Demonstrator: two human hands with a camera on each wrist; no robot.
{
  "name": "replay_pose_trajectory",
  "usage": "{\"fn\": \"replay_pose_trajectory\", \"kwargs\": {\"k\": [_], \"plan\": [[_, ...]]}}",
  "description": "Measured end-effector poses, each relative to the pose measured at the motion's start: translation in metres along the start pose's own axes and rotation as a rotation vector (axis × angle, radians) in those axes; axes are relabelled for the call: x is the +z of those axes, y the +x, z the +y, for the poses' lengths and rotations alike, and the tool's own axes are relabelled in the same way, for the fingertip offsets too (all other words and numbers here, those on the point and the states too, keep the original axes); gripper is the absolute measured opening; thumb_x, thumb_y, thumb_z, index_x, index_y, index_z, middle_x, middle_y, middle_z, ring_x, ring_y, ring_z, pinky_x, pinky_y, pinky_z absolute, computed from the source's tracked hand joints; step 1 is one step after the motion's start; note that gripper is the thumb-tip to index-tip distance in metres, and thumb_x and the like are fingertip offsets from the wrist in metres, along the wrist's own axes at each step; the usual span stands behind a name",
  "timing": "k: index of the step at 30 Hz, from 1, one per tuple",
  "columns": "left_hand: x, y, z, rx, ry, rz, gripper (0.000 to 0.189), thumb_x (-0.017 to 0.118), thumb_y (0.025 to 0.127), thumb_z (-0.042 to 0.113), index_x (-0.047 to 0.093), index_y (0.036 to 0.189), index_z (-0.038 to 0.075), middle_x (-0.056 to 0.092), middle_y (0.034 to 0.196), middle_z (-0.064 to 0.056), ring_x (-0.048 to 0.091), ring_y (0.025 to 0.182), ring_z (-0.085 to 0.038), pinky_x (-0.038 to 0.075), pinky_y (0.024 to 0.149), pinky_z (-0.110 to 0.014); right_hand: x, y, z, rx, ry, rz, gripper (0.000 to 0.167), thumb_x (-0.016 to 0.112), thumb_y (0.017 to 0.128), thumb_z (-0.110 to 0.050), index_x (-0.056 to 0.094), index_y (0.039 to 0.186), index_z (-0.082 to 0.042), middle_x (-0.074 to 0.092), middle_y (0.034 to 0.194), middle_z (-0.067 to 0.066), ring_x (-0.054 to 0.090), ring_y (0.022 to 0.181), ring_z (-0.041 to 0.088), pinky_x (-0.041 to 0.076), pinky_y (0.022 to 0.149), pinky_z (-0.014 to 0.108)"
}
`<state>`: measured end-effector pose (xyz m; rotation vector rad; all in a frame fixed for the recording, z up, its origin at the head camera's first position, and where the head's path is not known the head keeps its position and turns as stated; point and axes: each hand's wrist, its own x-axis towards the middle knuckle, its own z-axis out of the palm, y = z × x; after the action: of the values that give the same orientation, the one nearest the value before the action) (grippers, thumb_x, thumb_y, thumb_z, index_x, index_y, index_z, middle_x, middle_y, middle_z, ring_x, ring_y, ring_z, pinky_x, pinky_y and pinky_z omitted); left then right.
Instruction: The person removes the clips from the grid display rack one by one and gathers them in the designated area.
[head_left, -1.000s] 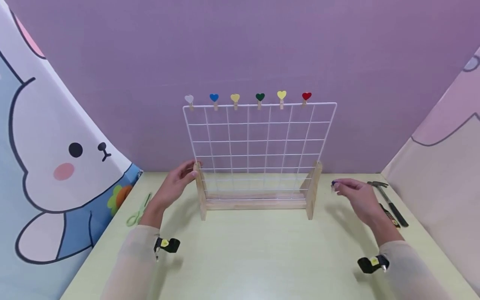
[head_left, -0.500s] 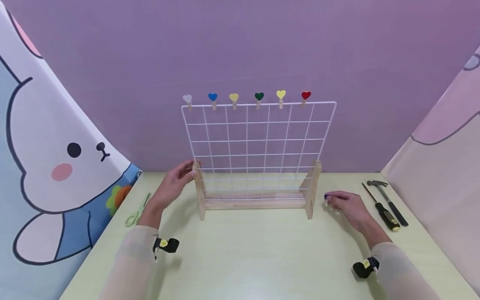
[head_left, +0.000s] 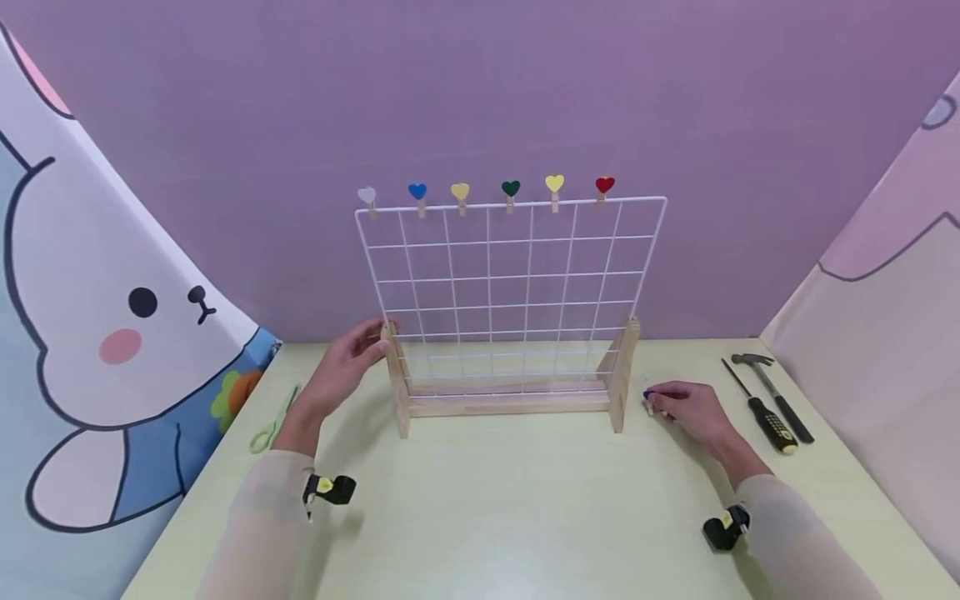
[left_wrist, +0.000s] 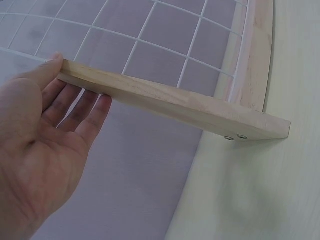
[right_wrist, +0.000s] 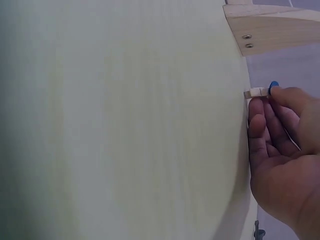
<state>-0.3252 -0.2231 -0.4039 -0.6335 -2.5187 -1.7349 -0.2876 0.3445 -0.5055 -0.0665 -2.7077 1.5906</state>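
Note:
A white wire grid rack [head_left: 510, 275] stands upright in a wooden base [head_left: 510, 405] in the head view. Small heart clothespins, such as the red one [head_left: 604, 186] and the white one [head_left: 367, 197], sit along its top bar. My left hand [head_left: 341, 367] grips the upper end of the left wooden upright [left_wrist: 165, 97], thumb on one side and fingers on the other. To the right of the rack, my right hand [head_left: 693, 410] pinches a small wooden clothespin [right_wrist: 258, 92] with a blue heart between thumb and fingers, low over the table.
A screwdriver [head_left: 771, 425] and a hammer [head_left: 783, 408] lie on the table [head_left: 510, 508] at the right. Green scissors [head_left: 273, 425] lie at the left, partly behind the left forearm. A purple backdrop [head_left: 480, 92] rises behind the rack.
My right hand has moved left and down toward the table with the clothespin, uncovering the screwdriver. My left hand stays on the upright. The head view has shifted slightly.

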Motion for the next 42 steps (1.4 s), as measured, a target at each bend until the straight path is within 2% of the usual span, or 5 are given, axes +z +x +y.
{"fn": "replay_pose_trajectory", "kwargs": {"k": [8,15,24,33,42], "plan": [[-0.001,0.000,0.000,-0.011,-0.001,0.000,0.051,0.053,0.109,0.029,0.044,0.156,0.012,0.051,0.157,-0.011,0.047,0.146,-0.028,0.047,0.112,-0.022,0.001,0.004,0.004,0.024,-0.038,0.044,0.037,0.069,0.101,-0.025,0.071,0.127,0.001,0.078,0.112,0.007,0.064,0.082,0.001,0.057,0.070,0.021],[-0.001,-0.001,0.000,-0.009,-0.010,0.004,0.053,0.054,0.109,0.030,0.044,0.156,0.008,0.051,0.157,-0.012,0.048,0.145,-0.027,0.048,0.111,-0.021,0.000,0.003,0.008,0.018,-0.045,0.057,0.039,0.071,0.099,-0.026,0.071,0.127,0.002,0.077,0.118,0.014,0.064,0.083,-0.007,0.057,0.072,0.016],[-0.001,-0.001,-0.002,-0.008,-0.001,-0.005,0.050,0.053,0.109,0.031,0.046,0.156,0.014,0.050,0.157,-0.012,0.048,0.146,-0.025,0.047,0.113,-0.023,-0.001,0.004,0.011,0.025,0.062,0.046,0.040,0.072,0.098,-0.021,0.069,0.127,0.007,0.079,0.103,-0.007,0.069,0.081,-0.005,0.060,0.073,0.017],[-0.001,-0.001,0.000,-0.017,0.002,0.001,0.051,0.054,0.109,0.032,0.045,0.156,0.014,0.051,0.157,-0.010,0.048,0.146,-0.027,0.048,0.111,-0.020,-0.002,0.008,0.012,0.002,0.055,0.040,0.040,0.072,0.098,-0.021,0.069,0.127,0.008,0.080,0.103,-0.005,0.069,0.081,-0.006,0.060,0.073,0.016],[-0.001,-0.001,-0.001,-0.037,-0.001,0.002,0.052,0.054,0.108,0.033,0.045,0.156,0.016,0.050,0.157,-0.008,0.047,0.146,-0.026,0.048,0.112,-0.024,0.000,0.010,0.006,0.009,0.008,0.028,0.039,0.070,0.099,-0.019,0.069,0.127,0.009,0.078,0.090,0.001,0.063,0.071,0.001,0.055,0.062,0.020]]}}
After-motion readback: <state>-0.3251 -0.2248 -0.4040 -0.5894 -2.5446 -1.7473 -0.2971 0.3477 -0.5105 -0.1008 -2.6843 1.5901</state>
